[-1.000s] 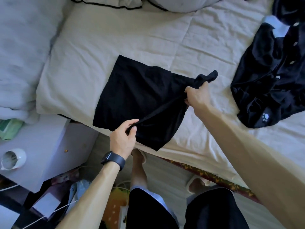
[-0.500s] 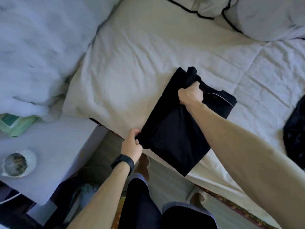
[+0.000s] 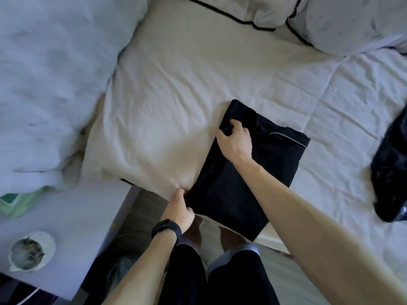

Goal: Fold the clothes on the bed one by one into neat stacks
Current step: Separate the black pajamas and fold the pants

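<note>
So the black cloth garment with thin white piping [image 3: 248, 179] is now lying as a narrow folded rectangle on the cream bed sheet [image 3: 176, 102], right at the near edge of the bed, with one corner hanging over it. A second ago it was spread much wider and both hands were lifting one side up. That side has since been carried across and laid down, so the fold is pretty much done.

The right hand [image 3: 235, 139] has its fingers curled round a bunch of fabric at the far left corner. The left hand [image 3: 179, 209], the one with the black wristband [image 3: 166, 230], pinches the near left corner by the bed's edge. Neither has let go yet.

My guess is one more fold crossways gets it down to stack size, and the far corner looks a bit bunched, so it probably wants smoothing first.

Off at the right edge there's a crumpled dark shiny garment [image 3: 389, 170] not folded yet, well apart from this one. White pillows with black piping [image 3: 330, 25] sit at the top, and there's a pale bedside table [image 3: 72, 219] on the left with a small white bowl [image 3: 30, 252] on it.
</note>
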`<move>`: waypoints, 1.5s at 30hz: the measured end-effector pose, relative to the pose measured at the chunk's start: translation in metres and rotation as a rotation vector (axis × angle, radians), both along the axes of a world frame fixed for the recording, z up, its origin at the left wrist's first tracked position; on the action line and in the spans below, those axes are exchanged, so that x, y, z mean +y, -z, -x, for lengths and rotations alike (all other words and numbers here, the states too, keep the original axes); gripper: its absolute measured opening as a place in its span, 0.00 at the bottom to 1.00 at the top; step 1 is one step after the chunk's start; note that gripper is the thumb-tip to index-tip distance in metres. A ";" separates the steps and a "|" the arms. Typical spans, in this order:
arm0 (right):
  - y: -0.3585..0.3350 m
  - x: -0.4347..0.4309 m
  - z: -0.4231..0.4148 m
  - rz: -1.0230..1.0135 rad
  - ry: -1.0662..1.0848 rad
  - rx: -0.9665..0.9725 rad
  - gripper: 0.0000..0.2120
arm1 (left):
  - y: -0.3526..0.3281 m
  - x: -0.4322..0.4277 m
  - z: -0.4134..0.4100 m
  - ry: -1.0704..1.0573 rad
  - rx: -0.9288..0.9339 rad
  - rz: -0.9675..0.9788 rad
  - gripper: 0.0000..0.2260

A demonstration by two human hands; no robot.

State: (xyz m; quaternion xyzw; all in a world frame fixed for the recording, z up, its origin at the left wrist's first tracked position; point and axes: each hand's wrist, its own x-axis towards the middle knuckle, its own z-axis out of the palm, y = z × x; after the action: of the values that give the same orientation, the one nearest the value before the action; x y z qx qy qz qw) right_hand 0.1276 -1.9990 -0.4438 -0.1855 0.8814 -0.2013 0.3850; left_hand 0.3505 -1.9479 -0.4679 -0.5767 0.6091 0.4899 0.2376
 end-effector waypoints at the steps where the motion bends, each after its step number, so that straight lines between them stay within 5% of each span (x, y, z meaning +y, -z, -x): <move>1: -0.007 0.013 -0.004 0.066 0.046 0.013 0.29 | -0.002 -0.001 0.001 0.003 0.014 0.033 0.21; 4: -0.024 0.071 -0.010 0.189 0.210 0.054 0.22 | -0.012 -0.006 0.017 0.110 0.093 0.248 0.18; 9: -0.012 0.165 0.022 0.081 0.606 0.057 0.20 | -0.023 -0.029 0.099 0.148 0.250 0.560 0.17; 13: 0.007 0.177 0.080 0.058 0.765 0.041 0.26 | -0.007 -0.061 0.179 0.068 0.255 0.470 0.23; 17: 0.025 0.155 0.139 0.181 0.808 -0.202 0.25 | 0.015 -0.087 0.223 0.139 0.130 0.348 0.13; 22: 0.047 0.142 0.175 0.173 0.654 -0.136 0.09 | 0.016 -0.103 0.230 0.172 0.121 0.389 0.05; 27: 0.048 0.145 0.166 0.209 0.633 -0.103 0.12 | 0.018 -0.105 0.235 0.859 0.242 0.986 0.06; 31: 0.037 0.148 0.153 0.202 0.533 0.009 0.28 | 0.024 -0.104 0.264 1.093 0.279 0.529 0.13; 34: 0.033 0.148 0.145 0.142 0.349 0.195 0.35 | 0.029 -0.105 0.274 1.100 0.274 0.441 0.19; 41: 0.043 0.136 0.128 0.122 -0.212 0.496 0.24 | 0.031 -0.106 0.299 1.003 0.088 0.520 0.26; 45: 0.050 0.138 0.124 0.123 -0.290 0.553 0.12 | 0.036 -0.090 0.312 0.919 0.029 0.592 0.27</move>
State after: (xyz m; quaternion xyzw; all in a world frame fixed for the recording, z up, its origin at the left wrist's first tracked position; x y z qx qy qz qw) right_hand 0.0033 -1.8607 -0.4942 -0.3797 0.9032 -0.1392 0.1435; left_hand 0.0388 -2.0379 -0.5042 -0.2867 0.9134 0.1514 0.2461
